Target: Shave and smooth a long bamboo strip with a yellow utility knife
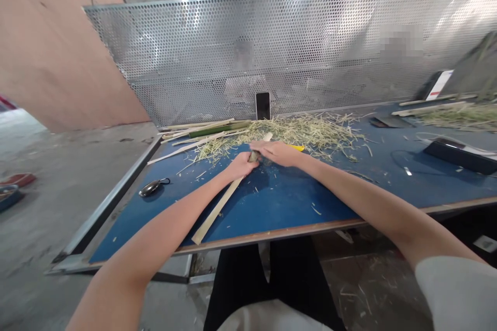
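A long pale bamboo strip point(217, 213) slants from the table's front edge up to my hands, its far end showing just beyond them. My left hand point(239, 165) is closed around the strip. Something small and greyish point(253, 156) sits at its thumb, too unclear to name. My right hand point(277, 152) lies across the top, fingers bent together against the left one. Its fingertips are slightly blurred, and what they hold is hidden. A yellow object point(297, 148) peeks out behind the right wrist; most of it is covered.
Thin bamboo shavings point(310, 132) are heaped behind my hands. Beside them lie green bamboo pieces point(219, 129). A phone point(263, 106) leans on a perforated metal screen point(194, 62). A shiny dark oval object point(152, 187) rests at left, a black box point(460, 156) at right on the blue table point(287, 201).
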`<state>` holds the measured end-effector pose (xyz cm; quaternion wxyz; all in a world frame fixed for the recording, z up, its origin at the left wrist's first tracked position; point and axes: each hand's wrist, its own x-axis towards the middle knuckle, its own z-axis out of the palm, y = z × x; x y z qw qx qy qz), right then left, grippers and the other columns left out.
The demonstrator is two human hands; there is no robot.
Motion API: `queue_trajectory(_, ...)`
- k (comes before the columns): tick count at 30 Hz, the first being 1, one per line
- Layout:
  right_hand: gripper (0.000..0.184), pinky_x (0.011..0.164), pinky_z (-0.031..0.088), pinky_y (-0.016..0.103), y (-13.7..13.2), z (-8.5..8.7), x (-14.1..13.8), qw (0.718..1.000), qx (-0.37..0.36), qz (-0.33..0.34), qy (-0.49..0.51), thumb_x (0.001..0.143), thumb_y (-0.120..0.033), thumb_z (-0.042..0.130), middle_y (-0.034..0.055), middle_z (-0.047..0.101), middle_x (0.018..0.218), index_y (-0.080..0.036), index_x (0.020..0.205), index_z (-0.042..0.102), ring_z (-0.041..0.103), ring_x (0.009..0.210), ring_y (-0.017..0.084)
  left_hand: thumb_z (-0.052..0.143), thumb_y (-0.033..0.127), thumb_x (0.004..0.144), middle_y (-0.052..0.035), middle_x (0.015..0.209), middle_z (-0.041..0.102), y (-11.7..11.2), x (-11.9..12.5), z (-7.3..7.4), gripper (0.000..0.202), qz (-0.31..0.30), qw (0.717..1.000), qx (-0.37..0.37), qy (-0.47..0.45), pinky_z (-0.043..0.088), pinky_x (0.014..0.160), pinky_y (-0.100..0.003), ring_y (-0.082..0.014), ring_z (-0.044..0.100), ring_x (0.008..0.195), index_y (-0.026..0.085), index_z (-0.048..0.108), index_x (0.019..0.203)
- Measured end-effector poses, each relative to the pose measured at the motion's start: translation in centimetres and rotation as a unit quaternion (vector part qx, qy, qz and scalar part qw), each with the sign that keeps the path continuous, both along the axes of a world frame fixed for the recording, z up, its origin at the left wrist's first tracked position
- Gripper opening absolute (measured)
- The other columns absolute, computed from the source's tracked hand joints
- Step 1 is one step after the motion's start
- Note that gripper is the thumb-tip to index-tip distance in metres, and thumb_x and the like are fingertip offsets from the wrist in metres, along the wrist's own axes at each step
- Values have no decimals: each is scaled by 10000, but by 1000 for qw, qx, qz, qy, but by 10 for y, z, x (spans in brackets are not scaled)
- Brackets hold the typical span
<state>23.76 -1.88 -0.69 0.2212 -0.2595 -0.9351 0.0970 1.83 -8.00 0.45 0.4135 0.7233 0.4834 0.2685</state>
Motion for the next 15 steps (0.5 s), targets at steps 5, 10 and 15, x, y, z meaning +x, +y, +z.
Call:
queue_trajectory(5, 597, 1336, 353, 546, 19, -4, 20, 993, -14, -114, 35, 1145, -480, 274, 34, 536, 1664, -263, 1593, 602, 434, 1599, 270, 599, 133, 909, 74, 470, 497, -3, 2, 4, 171, 1, 999, -37, -2, 350, 444, -242, -114, 431, 372, 151, 670, 1064)
queue_trajectory(10, 600, 1348, 342, 504, -9, -4, -5, 999, 23, -23, -2, 1152, -465, 280, 42, 499, 1686, -229, 1619, 573, 443, 1594, 249, 593, 106, 904, 48, 465, 512, -3, -1, 0, 93, -6, 1000, 9, 1, 381, 480, -234, -109, 471, 402, 178, 611, 848)
queue_trajectory(15, 548, 1322, 390, 512, -6, 0, -6, 1000, 24, -3, -3, 1141, -415, 332, 3, 548, 1650, -283, 1601, 599, 492, 1563, 253, 584, 109, 895, 49, 460, 504, -2, 0, 1, 107, -4, 1000, 16, 7, 391, 470, -232, -111, 473, 387, 180, 600, 816)
